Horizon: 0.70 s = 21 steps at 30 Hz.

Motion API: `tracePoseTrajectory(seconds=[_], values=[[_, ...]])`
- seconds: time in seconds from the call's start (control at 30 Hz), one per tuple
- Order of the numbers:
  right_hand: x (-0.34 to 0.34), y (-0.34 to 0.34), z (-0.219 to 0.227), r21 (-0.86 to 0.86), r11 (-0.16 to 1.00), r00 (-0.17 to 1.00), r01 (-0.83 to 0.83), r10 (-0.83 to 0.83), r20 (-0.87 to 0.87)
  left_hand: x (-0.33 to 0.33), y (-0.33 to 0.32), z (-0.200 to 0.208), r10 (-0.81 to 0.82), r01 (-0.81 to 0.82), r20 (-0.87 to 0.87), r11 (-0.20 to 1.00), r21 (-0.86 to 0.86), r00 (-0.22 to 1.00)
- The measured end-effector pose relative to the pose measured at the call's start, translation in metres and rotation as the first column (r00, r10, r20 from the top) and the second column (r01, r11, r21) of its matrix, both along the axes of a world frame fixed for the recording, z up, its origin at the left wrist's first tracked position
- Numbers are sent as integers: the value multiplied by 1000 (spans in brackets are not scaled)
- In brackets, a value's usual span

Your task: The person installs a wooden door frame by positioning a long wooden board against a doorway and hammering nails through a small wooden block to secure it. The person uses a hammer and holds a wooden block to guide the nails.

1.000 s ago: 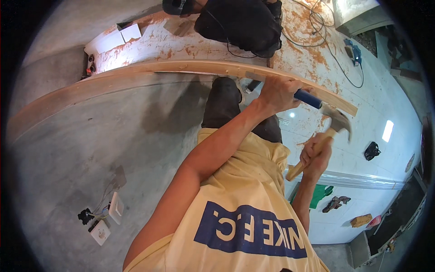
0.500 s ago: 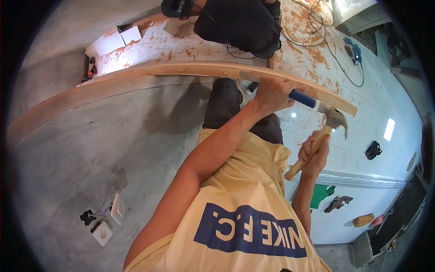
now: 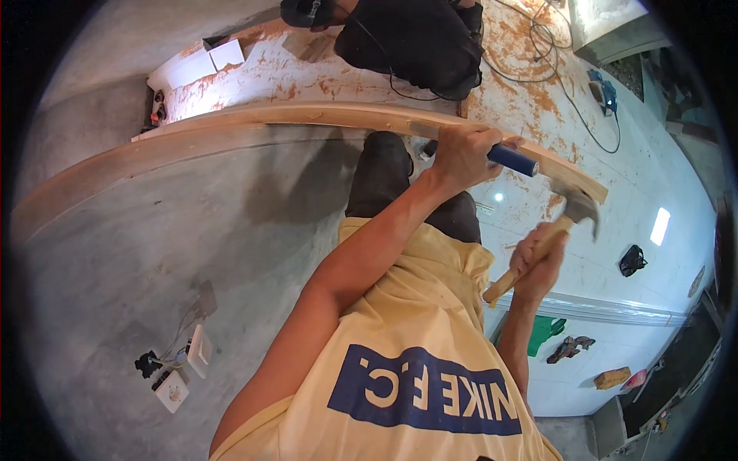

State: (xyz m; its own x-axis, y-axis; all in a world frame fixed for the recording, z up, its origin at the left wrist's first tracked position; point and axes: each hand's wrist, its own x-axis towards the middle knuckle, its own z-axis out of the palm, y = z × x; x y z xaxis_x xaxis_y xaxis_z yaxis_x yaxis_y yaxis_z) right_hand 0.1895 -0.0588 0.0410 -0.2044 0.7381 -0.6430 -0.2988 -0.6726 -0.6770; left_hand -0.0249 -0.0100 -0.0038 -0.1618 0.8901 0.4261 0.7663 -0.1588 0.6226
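Observation:
My left hand (image 3: 463, 159) is closed around a chisel (image 3: 513, 160) with a dark blue handle. The handle's butt end points right, and the blade lies along a long wooden plank (image 3: 323, 115). My right hand (image 3: 540, 260) grips the pale wooden handle of a claw hammer (image 3: 580, 209). The hammer's metal head, slightly blurred, is a short way right of the chisel's butt, apart from it. Where the blade's edge meets the wood is hard to make out.
A person in black (image 3: 411, 46) is beyond the plank, among sawdust on a white surface. A blue power tool (image 3: 604, 94) with a cable lies at the far right. A black item (image 3: 633, 261) and a green cloth (image 3: 544, 333) lie to the right. Wired wall sockets (image 3: 172, 392) are lower left.
The hammer in my right hand has moved right, farther from the chisel's butt. My left hand still holds the chisel in nearly the same place.

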Motion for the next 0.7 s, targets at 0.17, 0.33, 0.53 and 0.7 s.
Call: tracePoseTrajectory(seconds=[0.17, 0.33, 0.53, 0.7], values=[[4, 4, 7, 22, 984, 981, 177, -174, -88, 5, -3, 5, 31, -31, 46, 1000, 0, 998], [3, -7, 2, 105, 994, 1000, -6, 3, 27, 7, -1, -3, 7, -10, 86, 999, 36, 996], [2, -8, -9, 144, 988, 999, -50, 48, 13, 2, -3, -1, 1, -3, 44, 1000, 30, 999], [5, -7, -11, 35, 999, 999, -25, 24, 25, 3, -3, -11, -21, 20, 18, 999, 45, 1000]])
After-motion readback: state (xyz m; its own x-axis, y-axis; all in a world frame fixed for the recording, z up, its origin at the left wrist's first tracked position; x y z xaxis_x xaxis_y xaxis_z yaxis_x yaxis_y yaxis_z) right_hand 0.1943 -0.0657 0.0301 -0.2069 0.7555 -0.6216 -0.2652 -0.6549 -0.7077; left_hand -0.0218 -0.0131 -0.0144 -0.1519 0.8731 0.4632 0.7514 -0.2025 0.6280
